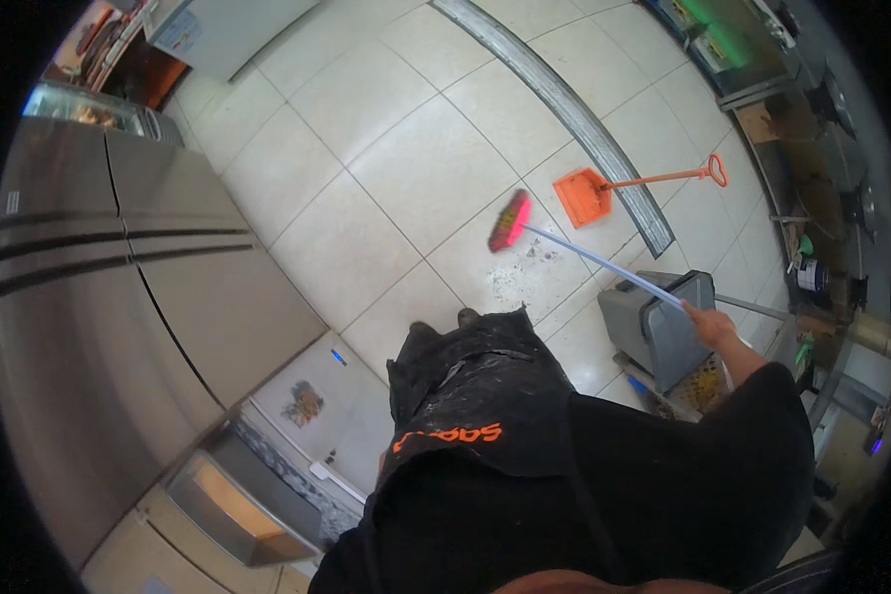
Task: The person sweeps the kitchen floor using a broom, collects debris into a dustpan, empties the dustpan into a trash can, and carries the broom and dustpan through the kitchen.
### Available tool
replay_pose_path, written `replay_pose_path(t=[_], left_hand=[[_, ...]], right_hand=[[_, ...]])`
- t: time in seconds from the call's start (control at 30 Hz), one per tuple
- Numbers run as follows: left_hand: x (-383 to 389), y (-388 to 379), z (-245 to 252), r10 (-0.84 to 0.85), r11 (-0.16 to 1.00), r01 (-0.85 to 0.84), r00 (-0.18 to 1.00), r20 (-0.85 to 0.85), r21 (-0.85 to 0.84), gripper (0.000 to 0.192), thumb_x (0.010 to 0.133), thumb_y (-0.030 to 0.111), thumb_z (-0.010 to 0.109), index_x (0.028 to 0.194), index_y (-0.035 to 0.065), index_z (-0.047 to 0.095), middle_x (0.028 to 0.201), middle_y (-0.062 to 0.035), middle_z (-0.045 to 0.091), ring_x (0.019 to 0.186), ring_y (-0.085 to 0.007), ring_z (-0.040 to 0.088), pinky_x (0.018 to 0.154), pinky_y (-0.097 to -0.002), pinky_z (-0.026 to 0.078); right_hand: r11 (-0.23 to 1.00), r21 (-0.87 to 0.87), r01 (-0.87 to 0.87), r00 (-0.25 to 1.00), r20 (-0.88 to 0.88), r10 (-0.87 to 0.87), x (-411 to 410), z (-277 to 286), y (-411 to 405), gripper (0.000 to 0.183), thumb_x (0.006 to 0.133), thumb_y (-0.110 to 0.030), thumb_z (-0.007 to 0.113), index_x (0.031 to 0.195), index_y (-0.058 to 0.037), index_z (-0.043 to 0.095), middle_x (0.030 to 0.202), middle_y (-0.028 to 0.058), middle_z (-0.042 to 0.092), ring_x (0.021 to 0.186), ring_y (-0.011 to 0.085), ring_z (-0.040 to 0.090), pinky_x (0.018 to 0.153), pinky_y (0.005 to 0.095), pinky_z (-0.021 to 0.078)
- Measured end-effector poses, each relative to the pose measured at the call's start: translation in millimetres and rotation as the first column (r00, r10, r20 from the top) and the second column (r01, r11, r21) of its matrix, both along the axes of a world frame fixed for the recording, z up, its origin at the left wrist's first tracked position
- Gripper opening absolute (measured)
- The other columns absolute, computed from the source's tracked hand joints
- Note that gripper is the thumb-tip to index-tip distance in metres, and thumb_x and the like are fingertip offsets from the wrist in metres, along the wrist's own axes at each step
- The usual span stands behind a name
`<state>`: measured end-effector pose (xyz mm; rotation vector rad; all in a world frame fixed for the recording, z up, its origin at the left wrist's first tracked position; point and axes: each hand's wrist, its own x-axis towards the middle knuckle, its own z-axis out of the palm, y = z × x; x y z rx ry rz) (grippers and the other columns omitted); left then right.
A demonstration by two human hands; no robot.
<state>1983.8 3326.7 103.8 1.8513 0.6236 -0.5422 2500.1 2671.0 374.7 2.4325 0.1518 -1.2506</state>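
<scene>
My right hand grips the pale blue handle of a broom near its upper end. The pink broom head, slightly blurred, rests on the light tiled floor with its dark bristles to the left. Dark crumbs of dirt lie scattered between the broom head and my feet. Right of the broom head is an orange long-handled dustpan, with some dirt inside and its handle reaching across a long metal strip. My left hand is out of view.
A grey plastic bin with a lid stands under the broom handle. Stainless-steel refrigerator doors and a white appliance line the left. Along the right runs a metal counter with shelves. A white cabinet stands at the far left.
</scene>
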Motion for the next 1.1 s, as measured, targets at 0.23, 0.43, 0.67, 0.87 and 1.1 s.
replay_pose_path(t=[0.23, 0.43, 0.67, 0.87, 1.1], left_hand=[[175.7, 79.4, 44.4, 0.595, 0.75, -0.661, 0.696, -0.402, -0.033, 0.026, 0.084, 0.029, 0.06, 0.105, 0.0143, 0.06, 0.091, -0.002, 0.061, 0.081, -0.0162, 0.059, 0.063, -0.0312, 0.046], [346.2, 185.1, 63.3, 0.499, 0.838, -0.546, 0.751, -0.432, 0.019, 0.03, 0.085, 0.033, 0.06, 0.108, 0.0139, 0.057, 0.094, -0.0019, 0.061, 0.081, -0.0143, 0.057, 0.065, -0.0304, 0.045], [585.2, 251.1, 123.7, 0.161, 0.987, -0.158, 0.958, -0.239, 0.032, 0.032, 0.091, 0.036, 0.052, 0.112, 0.0112, 0.056, 0.104, -0.0021, 0.058, 0.09, -0.0147, 0.055, 0.075, -0.0298, 0.043], [654.0, 278.1, 126.7, 0.228, 0.973, -0.222, 0.965, -0.132, 0.056, 0.031, 0.09, 0.035, 0.054, 0.11, 0.0108, 0.057, 0.1, -0.0019, 0.06, 0.089, -0.0137, 0.055, 0.073, -0.0298, 0.044], [673.7, 251.0, 69.9, -0.354, 0.932, 0.351, 0.827, -0.436, -0.092, 0.03, 0.087, 0.029, 0.057, 0.108, 0.0071, 0.06, 0.092, -0.0029, 0.06, 0.078, -0.0131, 0.057, 0.062, -0.027, 0.045]], right_hand=[[0.745, 0.475, 0.469, 0.828, 0.059, -0.558, -37.7, -11.3, 79.7, 0.037, 0.089, -0.024, 0.046, 0.126, -0.0215, 0.05, 0.098, 0.0217, 0.061, 0.088, 0.0419, 0.058, 0.078, 0.0457, 0.0457], [0.55, 0.79, 0.271, 0.839, 0.087, -0.537, 94.7, -170.2, 280.3, 0.042, 0.088, -0.016, 0.048, 0.13, -0.0173, 0.046, 0.108, 0.0207, 0.059, 0.099, 0.0384, 0.056, 0.085, 0.0407, 0.0454], [0.67, 0.682, 0.294, 0.891, 0.058, -0.45, 294.7, -234.1, 463.7, 0.056, 0.084, -0.011, 0.039, 0.138, -0.0252, 0.034, 0.111, 0.0182, 0.06, 0.097, 0.0354, 0.059, 0.084, 0.0439, 0.0471], [0.749, 0.481, 0.456, 0.867, -0.05, -0.496, 244.2, -210.9, 381.7, 0.069, 0.08, -0.006, 0.04, 0.14, -0.0344, 0.026, 0.108, 0.0185, 0.059, 0.097, 0.0339, 0.059, 0.083, 0.0444, 0.0473], [0.79, 0.124, 0.601, 0.799, -0.094, -0.593, 70.5, -60.6, 254.1, 0.076, 0.078, 0.001, 0.041, 0.142, -0.0356, 0.02, 0.096, 0.023, 0.061, 0.087, 0.0364, 0.061, 0.079, 0.0439, 0.0479]])
